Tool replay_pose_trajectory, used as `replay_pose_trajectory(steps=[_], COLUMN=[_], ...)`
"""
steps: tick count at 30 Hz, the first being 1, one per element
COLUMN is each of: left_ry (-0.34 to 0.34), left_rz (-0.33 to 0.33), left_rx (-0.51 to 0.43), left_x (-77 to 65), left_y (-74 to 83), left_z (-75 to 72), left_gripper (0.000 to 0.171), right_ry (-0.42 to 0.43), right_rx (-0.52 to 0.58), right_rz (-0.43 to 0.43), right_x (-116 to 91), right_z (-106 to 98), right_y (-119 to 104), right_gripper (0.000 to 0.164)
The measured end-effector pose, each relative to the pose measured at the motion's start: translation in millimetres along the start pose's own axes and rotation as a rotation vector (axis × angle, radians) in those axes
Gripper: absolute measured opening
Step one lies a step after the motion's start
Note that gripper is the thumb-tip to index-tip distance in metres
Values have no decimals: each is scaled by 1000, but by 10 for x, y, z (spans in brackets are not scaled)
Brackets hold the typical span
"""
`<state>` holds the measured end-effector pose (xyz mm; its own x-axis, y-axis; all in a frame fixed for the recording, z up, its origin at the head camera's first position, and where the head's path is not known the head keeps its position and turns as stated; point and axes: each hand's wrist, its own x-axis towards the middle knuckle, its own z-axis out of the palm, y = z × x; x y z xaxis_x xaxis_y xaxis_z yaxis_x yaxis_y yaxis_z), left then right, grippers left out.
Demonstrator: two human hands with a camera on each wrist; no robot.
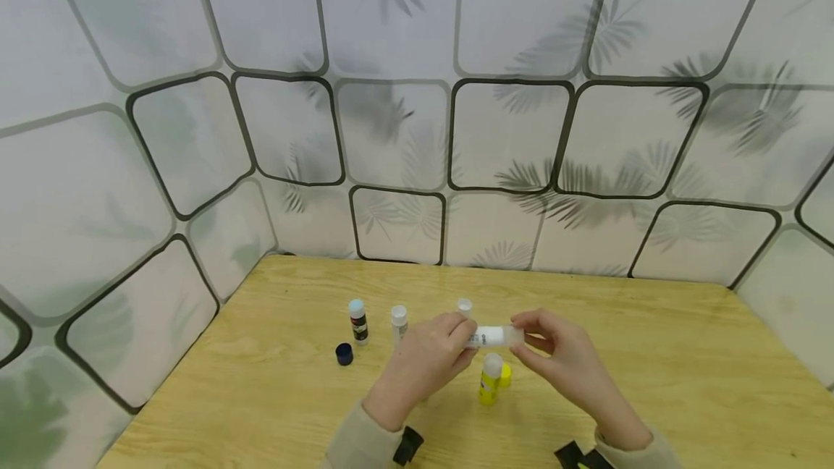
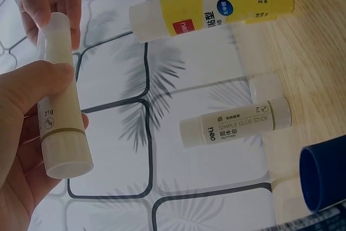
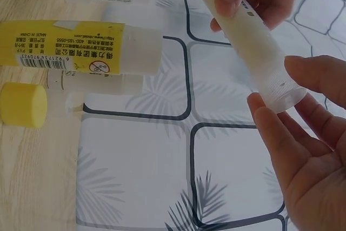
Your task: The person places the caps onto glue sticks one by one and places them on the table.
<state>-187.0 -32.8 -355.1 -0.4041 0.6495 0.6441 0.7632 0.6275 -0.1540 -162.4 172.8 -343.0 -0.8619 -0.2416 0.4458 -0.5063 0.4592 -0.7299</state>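
Observation:
My left hand [image 1: 426, 353] grips a white glue stick [image 1: 489, 336] round its barrel, tilted nearly flat above the table. At its other end my right hand [image 1: 567, 360] pinches the translucent ribbed cap [image 3: 284, 93] between thumb and fingers. The cap sits on the stick's end. Just below the held stick, a yellow glue stick [image 1: 489, 386] stands upright with its pale top bare, and a yellow cap [image 1: 505, 375] is beside it. Behind the left hand stand two more white sticks, one a glue stick [image 1: 399, 317] partly covered by the fingers.
A black-labelled stick with a light blue top [image 1: 357, 320] stands on the left, a dark blue cap [image 1: 344, 354] in front of it. The wooden table [image 1: 260, 396] meets a patterned curtain [image 1: 397, 136] at the back and left. A small white cap [image 2: 265, 87] lies beside one white stick.

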Motion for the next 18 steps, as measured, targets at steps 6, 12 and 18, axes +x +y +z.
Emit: replay_pose_trajectory(steps=[6, 12, 18], left_ry=[-14, -7, -3], left_rz=[5, 14, 19], left_rx=[-2, 0, 4], left_x=[15, 25, 25], left_y=[3, 10, 24], left_z=[-15, -13, -3], left_gripper=[20, 21, 22], right_ry=[-11, -11, -30], right_rx=[4, 9, 32], right_rz=[-13, -37, -45], right_x=[8, 10, 2], right_z=[-6, -5, 3], right_y=[-11, -11, -11], right_gripper=[23, 23, 23])
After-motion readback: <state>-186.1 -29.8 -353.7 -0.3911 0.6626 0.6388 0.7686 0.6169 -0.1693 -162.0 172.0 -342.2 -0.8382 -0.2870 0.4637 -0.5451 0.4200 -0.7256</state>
